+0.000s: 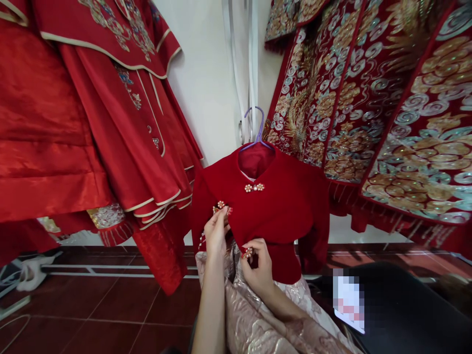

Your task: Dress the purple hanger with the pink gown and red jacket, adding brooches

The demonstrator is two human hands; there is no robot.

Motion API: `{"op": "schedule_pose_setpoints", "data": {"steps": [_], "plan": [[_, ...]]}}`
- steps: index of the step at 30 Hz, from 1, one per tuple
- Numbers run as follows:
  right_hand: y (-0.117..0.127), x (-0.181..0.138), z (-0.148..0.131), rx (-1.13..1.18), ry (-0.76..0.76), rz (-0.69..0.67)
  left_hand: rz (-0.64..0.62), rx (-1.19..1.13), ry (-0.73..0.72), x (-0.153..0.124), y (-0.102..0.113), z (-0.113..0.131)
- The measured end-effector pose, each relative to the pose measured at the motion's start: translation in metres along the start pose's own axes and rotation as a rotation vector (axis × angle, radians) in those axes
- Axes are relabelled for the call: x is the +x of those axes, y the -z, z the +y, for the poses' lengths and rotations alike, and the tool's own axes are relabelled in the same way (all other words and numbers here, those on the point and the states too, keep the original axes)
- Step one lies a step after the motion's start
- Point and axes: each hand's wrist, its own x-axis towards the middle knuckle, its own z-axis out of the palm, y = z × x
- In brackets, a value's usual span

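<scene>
A small red velvet jacket [273, 211] hangs in front of me on a purple hanger [260, 130]. At its collar a floral bead clasp [254, 188] is fastened. My left hand [217, 231] pinches the jacket's front edge, beside a flower-shaped fastener [221, 204] and a beaded string. Lower down, my right hand [258, 263] has its fingers closed on the overlapping front flap at another beaded flower [249, 252]. The fingertips hide part of the fabric edge. Below the jacket hangs a pale, shiny patterned skirt [236, 300].
Red embroidered garments hang at left [99, 118] and right [354, 98]. A white rack post [236, 59] stands behind the hanger. At lower right a black seat [401, 305] bears a device with a blurred screen [348, 302]. White shoes [31, 273] lie far left.
</scene>
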Motion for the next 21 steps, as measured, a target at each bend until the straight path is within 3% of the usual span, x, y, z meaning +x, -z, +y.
{"op": "schedule_pose_setpoints", "data": {"steps": [3,6,9,13,16,21], "plan": [[0.000,0.000,0.000,-0.025,0.004,0.076,-0.041,0.153,-0.021,-0.006,-0.008,0.009],[0.001,0.000,0.003,-0.047,0.017,0.126,-0.086,0.423,-0.370,-0.007,-0.030,0.021],[0.002,-0.002,0.007,-0.051,0.027,0.112,-0.248,0.843,-0.767,-0.003,-0.056,0.034],[0.003,-0.003,0.008,-0.035,-0.007,0.085,-0.427,1.398,-1.008,0.012,-0.074,0.054],[0.003,-0.002,0.004,0.001,0.010,0.104,-0.608,1.554,-1.103,0.023,-0.076,0.069],[0.003,-0.005,-0.001,0.063,0.069,0.076,-0.870,1.595,-1.315,0.032,-0.080,0.084]]}}
